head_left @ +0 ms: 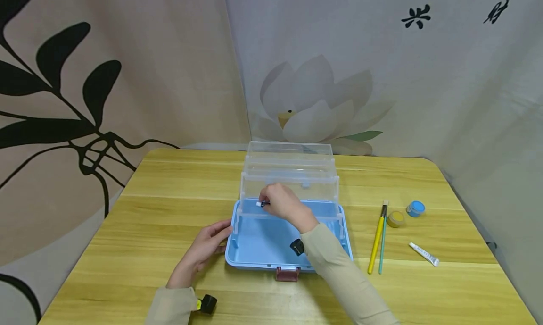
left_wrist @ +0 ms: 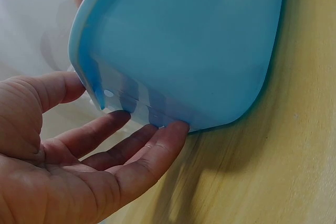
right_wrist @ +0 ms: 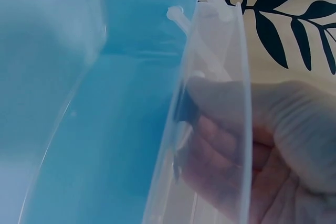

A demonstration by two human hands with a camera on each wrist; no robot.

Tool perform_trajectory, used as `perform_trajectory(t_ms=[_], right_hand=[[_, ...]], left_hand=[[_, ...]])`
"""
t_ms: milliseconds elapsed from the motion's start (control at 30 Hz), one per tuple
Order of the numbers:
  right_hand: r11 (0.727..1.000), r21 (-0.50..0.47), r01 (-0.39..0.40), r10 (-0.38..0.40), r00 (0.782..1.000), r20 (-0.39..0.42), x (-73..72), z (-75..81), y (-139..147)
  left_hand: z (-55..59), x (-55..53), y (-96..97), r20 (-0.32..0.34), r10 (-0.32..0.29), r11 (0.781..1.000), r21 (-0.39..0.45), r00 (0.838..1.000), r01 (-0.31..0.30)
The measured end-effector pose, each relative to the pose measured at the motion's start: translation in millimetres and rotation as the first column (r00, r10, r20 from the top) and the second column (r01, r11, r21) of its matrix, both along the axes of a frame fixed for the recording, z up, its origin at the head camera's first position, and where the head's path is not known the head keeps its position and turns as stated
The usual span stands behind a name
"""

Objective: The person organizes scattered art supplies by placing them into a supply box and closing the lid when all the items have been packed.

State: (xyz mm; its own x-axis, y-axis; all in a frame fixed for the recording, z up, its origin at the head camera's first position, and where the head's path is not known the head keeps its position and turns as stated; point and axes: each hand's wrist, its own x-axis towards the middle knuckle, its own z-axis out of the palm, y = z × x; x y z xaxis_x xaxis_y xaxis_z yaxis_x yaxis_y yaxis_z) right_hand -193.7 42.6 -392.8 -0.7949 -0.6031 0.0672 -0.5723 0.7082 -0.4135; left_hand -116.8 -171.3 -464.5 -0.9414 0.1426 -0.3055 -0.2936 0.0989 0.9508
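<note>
A light blue storage box (head_left: pixel 271 245) stands with its clear lid and trays folded up at the back. My left hand (head_left: pixel 209 244) holds the box's left end; in the left wrist view its thumb is at the rim and its fingertips press the outer wall. Over the rear of the box, my right hand (head_left: pixel 280 202) pinches a small tube-like piece (head_left: pixel 260 204), white at one end and dark beside the fingers. Through a translucent tray (right_wrist: pixel 244 129), the right wrist view shows the fingers (right_wrist: pixel 215 108) around it; most of the piece is hidden.
Right of the box lie a yellow-handled brush (head_left: pixel 375 242) and a thin teal brush (head_left: pixel 382 247). Near them are a yellow paint pot (head_left: pixel 396 219), a blue-lidded pot (head_left: pixel 415 208) and a white paint tube (head_left: pixel 424 254). A brown latch (head_left: pixel 287 274) sticks out at the box's front.
</note>
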Motion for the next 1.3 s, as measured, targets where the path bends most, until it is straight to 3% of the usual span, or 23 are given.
perform_trajectory(t_ms=[533,1033,1300], right_hand=[[0.998,-0.041,0.046,-0.046,0.999,-0.002,7.1,9.1,11.7],[0.986,-0.077,0.15,-0.151,0.989,-0.002,17.3,20.1,39.0],[0.984,-0.087,0.157,-0.162,0.986,-0.047,21.3,21.5,62.2]], left_hand=[[-0.2,-0.5,0.1,0.001,0.005,1.0,-0.004,1.0,-0.005],[-0.5,0.0,-0.2,0.002,0.001,1.0,0.005,1.0,-0.001],[0.2,0.2,-0.3,0.0,-0.004,1.0,0.005,1.0,0.004]])
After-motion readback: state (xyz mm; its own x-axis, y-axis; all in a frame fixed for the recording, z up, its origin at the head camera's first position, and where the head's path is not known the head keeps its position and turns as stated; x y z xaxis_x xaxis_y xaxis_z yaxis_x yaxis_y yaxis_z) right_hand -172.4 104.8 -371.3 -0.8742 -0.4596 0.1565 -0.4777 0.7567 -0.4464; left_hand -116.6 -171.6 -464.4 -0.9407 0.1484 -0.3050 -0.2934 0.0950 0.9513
